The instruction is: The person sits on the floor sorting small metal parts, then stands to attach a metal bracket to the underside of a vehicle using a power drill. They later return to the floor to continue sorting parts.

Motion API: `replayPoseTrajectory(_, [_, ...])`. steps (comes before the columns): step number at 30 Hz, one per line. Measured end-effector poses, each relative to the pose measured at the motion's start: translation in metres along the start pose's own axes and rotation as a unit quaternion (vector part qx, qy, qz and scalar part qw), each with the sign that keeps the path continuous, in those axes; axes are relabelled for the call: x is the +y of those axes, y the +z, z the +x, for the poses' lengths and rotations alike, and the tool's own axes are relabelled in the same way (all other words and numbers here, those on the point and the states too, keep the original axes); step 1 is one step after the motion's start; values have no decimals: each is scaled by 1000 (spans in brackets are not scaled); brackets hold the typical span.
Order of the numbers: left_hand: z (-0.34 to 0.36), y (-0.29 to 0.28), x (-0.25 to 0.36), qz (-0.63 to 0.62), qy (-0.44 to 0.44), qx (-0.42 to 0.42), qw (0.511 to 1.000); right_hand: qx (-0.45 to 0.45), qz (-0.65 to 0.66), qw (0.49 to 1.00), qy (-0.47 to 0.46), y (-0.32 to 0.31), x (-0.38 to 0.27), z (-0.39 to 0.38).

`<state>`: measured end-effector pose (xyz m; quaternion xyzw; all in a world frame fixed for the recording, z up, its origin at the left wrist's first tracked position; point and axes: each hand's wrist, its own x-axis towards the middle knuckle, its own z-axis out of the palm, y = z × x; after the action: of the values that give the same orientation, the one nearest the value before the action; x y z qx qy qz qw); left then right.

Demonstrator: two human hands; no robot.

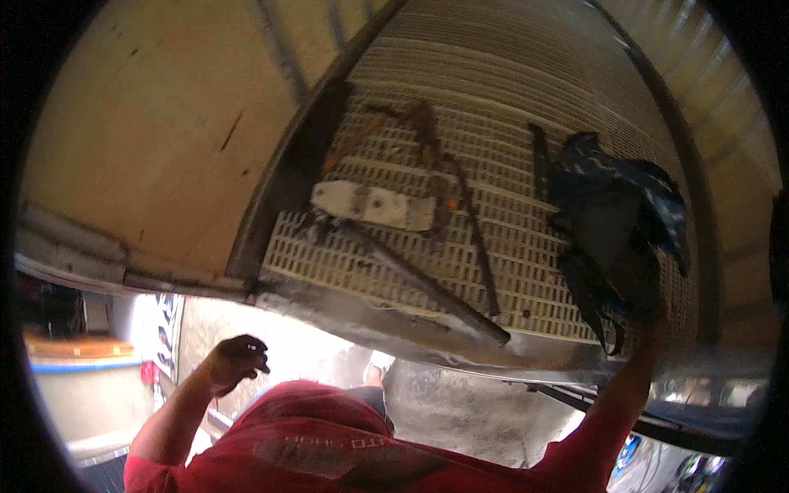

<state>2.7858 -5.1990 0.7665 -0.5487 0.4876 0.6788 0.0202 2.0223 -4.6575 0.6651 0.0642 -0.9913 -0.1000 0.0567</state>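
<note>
I am looking up at the underside of a vehicle, where a ribbed, slotted grille panel (526, 271) is filling the centre and upper right of the frame. My left hand (237, 359) is hanging at lower left, well apart from the panel, its fingers curled narrow around something small that I cannot make out. My right arm is reaching up at lower right; the right hand (653, 311) is touching the dark blue cloth (616, 222) that is lying against the panel at right, though I cannot tell how its fingers are standing. A white bracket (374, 204) and rusty rods (468, 238) are crossing the panel's middle.
</note>
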Motion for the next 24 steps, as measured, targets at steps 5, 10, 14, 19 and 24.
replayPoseTrajectory(5, [-9,-35,-21,-68,-49,39,996,84,-4,993,77,-1,45,11])
replayPoseTrajectory(10, [-3,-59,-29,-187,-52,30,981,147,15,989,28,-39,105,20])
replayPoseTrajectory(14, [-4,-77,-31,-175,-27,13,984,263,287,916,96,-78,64,-16])
replayPoseTrajectory(19, [18,-96,-30,-223,-38,-84,971,229,443,865,-49,-167,-97,-194])
replayPoseTrajectory(24, [50,-129,-56,-277,-29,-182,943,-36,424,856,-294,-216,-306,-467])
